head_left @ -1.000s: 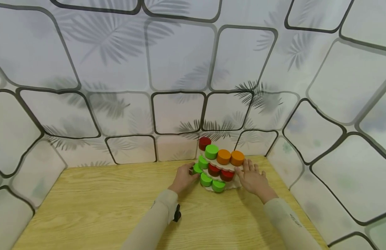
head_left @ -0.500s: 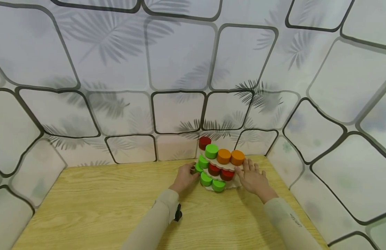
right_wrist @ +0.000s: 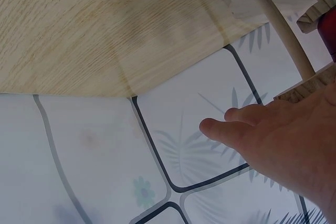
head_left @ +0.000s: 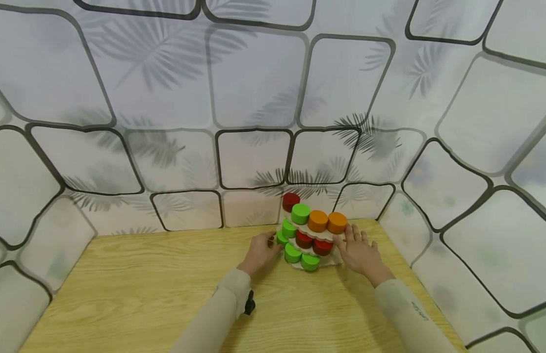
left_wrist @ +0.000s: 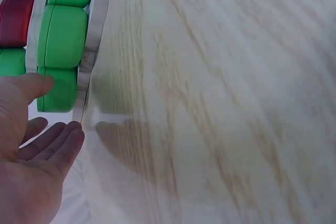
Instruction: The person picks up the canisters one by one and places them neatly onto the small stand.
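A tiered wooden stand [head_left: 333, 260] with scalloped shelves stands at the back right of the table, bearing round green, red and orange blocks. My left hand [head_left: 258, 254] is at its left side, thumb right at a green block [left_wrist: 59, 94] on the bottom shelf. The other fingers [left_wrist: 65, 142] of that hand lie loosely extended below the block, with nothing between them and the thumb. My right hand [head_left: 360, 253] rests against the right edge of the upper shelf, fingers extended. Two orange blocks [head_left: 318, 221] sit on that shelf beside its fingertips, next to a green block [head_left: 300, 214].
The wooden table [head_left: 167, 289] runs up to a patterned wall covering [head_left: 255, 88] behind and at both sides. A red block [head_left: 291, 202] sits at the stand's far left, close to the back wall. A wooden post [right_wrist: 286, 35] shows between shelves in the right wrist view.
The green block by my left hand has shifted slightly right, inward on the bottom shelf, and my left fingers have loosened from it. The right hand has stayed in place.
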The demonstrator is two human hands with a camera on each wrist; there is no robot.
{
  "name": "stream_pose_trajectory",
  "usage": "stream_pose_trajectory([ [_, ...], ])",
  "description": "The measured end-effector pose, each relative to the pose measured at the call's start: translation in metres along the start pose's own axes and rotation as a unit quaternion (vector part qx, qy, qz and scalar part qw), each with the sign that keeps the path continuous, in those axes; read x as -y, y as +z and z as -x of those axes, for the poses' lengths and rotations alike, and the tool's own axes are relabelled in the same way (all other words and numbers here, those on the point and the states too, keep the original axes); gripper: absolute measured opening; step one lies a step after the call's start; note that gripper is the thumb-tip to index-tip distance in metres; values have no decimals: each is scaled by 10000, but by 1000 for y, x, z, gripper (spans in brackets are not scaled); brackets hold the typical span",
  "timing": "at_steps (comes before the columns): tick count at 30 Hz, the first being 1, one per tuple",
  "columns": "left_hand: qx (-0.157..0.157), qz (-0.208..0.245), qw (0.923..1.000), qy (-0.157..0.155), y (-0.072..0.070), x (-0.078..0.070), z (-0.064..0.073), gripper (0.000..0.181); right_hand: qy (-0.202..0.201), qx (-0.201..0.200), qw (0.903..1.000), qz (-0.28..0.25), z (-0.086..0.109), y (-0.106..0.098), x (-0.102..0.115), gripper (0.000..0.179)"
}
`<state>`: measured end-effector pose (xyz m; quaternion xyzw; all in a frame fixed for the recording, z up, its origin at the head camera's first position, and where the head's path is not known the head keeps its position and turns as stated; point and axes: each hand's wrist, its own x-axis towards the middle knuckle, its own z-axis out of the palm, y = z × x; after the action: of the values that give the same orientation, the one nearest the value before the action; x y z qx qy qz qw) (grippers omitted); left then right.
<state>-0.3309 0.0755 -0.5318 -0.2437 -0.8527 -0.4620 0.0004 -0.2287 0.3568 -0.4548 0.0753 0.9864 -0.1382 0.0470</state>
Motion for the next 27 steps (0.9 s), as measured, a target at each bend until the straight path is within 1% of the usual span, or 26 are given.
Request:
stream_pose_trajectory([
  [1, -9, 34, 10000, -27, -2, 1, 1, 54, -5, 12, 10000, -12, -1, 0, 0, 90],
  [6, -131, 105, 9999, 28, -11, 6, 7, 52, -29, 54, 10000, -37, -3, 0, 2, 91],
  [9, -198, 168, 9997, 1, -17, 9, 14, 49, -62, 69, 9999, -48, -4, -1, 3, 91],
  [12, -280, 121, 9995, 3, -24, 12, 20, 45, -87, 94, 9999, -58, -5, -3, 3, 93],
  [16, -375, -156, 9992, 59, -36, 19, 27, 44, -79, 84, 9999, -79, -6, -3, 1, 92],
  [19, -396, -322, 9987, 47, -47, 23, 31, 46, -92, 4, 9999, -82, -8, -3, -1, 91],
  [23, -470, -543, 9973, 138, -63, 27, 37, 47, -122, -103, 9998, -92, -8, -3, -4, 90],
  [25, -538, -746, 9956, 173, -71, 28, 41, 49, -148, -144, 9997, -100, -7, -4, -8, 90],
  [27, -556, -985, 9935, 125, -80, 30, 45, 52, -176, -250, 9995, -120, -6, -5, -14, 90],
])
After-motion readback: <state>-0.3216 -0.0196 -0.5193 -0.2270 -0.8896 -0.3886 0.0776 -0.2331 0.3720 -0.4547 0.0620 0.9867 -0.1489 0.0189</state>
